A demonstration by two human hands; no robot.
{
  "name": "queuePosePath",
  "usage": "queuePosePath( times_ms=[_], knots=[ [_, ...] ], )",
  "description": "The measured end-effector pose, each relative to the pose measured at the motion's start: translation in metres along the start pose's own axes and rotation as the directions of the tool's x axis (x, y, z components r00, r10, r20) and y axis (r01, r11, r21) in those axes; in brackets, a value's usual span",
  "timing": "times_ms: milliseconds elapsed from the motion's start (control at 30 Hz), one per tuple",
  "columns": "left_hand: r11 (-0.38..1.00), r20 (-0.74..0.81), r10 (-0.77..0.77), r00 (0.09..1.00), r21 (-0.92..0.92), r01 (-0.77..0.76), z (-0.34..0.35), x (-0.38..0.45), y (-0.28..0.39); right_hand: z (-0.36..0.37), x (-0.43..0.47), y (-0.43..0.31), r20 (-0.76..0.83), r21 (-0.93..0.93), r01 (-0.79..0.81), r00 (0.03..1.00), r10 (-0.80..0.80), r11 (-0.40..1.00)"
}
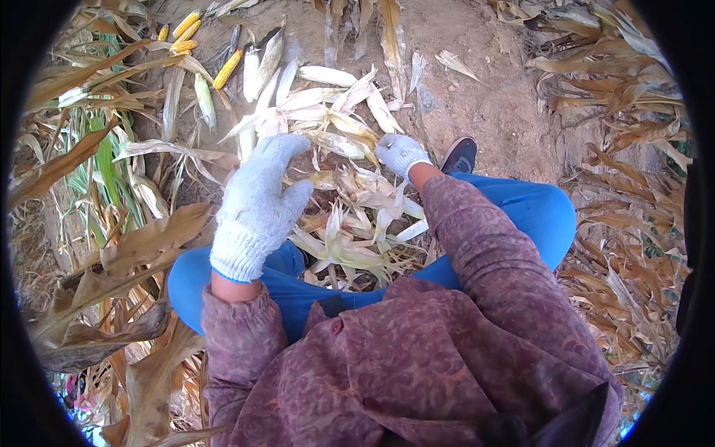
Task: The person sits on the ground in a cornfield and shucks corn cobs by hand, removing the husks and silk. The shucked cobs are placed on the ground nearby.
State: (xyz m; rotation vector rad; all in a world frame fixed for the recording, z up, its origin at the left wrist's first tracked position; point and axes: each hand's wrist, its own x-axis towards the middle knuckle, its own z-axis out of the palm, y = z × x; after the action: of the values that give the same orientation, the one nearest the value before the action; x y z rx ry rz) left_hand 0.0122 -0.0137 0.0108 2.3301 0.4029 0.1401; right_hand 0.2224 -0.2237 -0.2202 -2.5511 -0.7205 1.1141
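My left hand [260,195], in a white knitted glove, is raised over the left side of the husks, its thumb and fingers apart with nothing seen between them. In a matching glove, my right hand [401,155] has its fingers curled at the right end of an ear of corn in its husk [341,144]; whether it grips anything is hidden. More unhusked ears [327,76] lie in a heap beyond my hands. Loose husks [357,223] are piled between my legs. One husked yellow ear [228,69] lies left of the heap, and several more yellow ears [186,32] are farther off.
Standing and fallen dry corn stalks and leaves [151,234] crowd the left side. Dry leaves [631,190] line the right. Bare soil [491,100] shows beyond my shoe [461,155]. A greenish ear in its husk [205,100] lies at the upper left.
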Motion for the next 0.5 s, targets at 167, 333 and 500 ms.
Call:
queuePosePath(
  times_ms=[167, 333, 500],
  knots=[
    [0.990, 0.042, -0.120, 0.992, 0.073, 0.117, 0.006, -0.002, -0.012, 0.024, 0.040, -0.007, -0.131, 0.204, 0.021, 0.991, 0.006, 0.979],
    [0.978, 0.028, -0.209, 0.978, -0.007, 0.209, 0.005, 0.005, -0.017, 0.062, 0.071, -0.020, -0.298, 0.045, 0.142, 0.947, -0.122, 0.989],
    [0.956, 0.057, -0.284, 0.957, -0.056, 0.287, 0.001, 0.014, -0.017, 0.053, 0.048, -0.043, 0.006, 0.047, 0.158, 0.987, -0.158, 0.986]
  ],
)
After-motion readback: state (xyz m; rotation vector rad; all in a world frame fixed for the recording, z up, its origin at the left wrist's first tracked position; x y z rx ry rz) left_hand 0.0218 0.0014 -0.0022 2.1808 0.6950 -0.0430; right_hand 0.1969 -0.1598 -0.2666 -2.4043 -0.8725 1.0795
